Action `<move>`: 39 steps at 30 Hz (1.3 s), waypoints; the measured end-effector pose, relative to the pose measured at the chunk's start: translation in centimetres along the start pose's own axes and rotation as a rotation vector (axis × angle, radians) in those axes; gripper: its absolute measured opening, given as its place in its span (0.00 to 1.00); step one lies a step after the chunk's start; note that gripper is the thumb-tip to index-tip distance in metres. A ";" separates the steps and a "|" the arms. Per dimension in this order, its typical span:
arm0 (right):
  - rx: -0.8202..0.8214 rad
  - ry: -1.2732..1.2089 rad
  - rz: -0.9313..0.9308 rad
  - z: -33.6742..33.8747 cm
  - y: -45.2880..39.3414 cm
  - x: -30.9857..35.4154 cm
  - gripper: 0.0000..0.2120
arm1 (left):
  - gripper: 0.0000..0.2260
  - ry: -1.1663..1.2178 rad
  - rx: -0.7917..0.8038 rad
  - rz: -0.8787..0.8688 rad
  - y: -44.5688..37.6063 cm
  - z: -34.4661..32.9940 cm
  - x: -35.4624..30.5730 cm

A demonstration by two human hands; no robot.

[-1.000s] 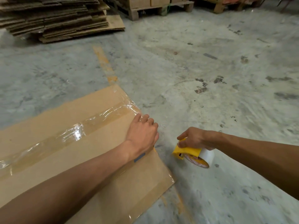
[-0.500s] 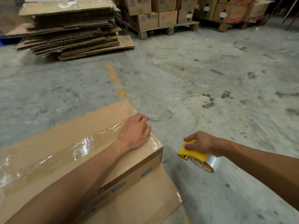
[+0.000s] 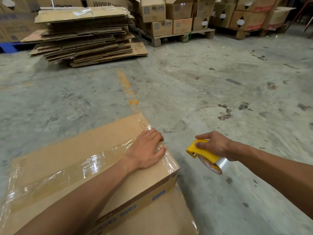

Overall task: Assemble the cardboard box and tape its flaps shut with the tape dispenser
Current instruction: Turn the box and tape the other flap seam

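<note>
Left hand (image 3: pixel 147 148) flat, palm down, fingers together and extended, forearm reaching in from lower left. Right hand (image 3: pixel 213 144) curled in a closed grip, knuckles up, thumb tucked under, forearm stretched in from right edge.

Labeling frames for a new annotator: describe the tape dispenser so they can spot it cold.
Start at the taped cardboard box in the lower left, where the left hand lies flat at the box's right end. Just right of that end, above the concrete floor, the right hand grips the tape dispenser. It is the only bright yellow item, carrying a clear tape roll.
</note>
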State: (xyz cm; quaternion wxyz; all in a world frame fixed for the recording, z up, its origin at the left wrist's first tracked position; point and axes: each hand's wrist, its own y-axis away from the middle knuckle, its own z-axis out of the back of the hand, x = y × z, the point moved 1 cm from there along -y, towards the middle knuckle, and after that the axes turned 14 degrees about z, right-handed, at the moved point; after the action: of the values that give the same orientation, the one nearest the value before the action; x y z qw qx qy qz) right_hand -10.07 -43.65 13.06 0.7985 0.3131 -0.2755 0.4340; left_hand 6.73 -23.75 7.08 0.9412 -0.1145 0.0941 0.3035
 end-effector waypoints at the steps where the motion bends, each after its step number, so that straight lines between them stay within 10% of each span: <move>1: -0.018 -0.008 0.009 0.1 -0.2 0.2 0.23 | 0.16 0.002 0.000 -0.015 0.2 0.1 0.0; 39: -0.168 -0.058 0.113 -3.3 -3.1 1.5 0.21 | 0.22 -0.081 0.079 0.214 -8.3 0.1 5.9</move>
State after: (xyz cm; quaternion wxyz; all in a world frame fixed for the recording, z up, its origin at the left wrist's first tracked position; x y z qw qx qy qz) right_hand -6.15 -41.75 11.16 0.7878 0.2415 -0.3511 0.4447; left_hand 16.41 -27.04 7.02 0.9103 -0.0543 0.0795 0.4026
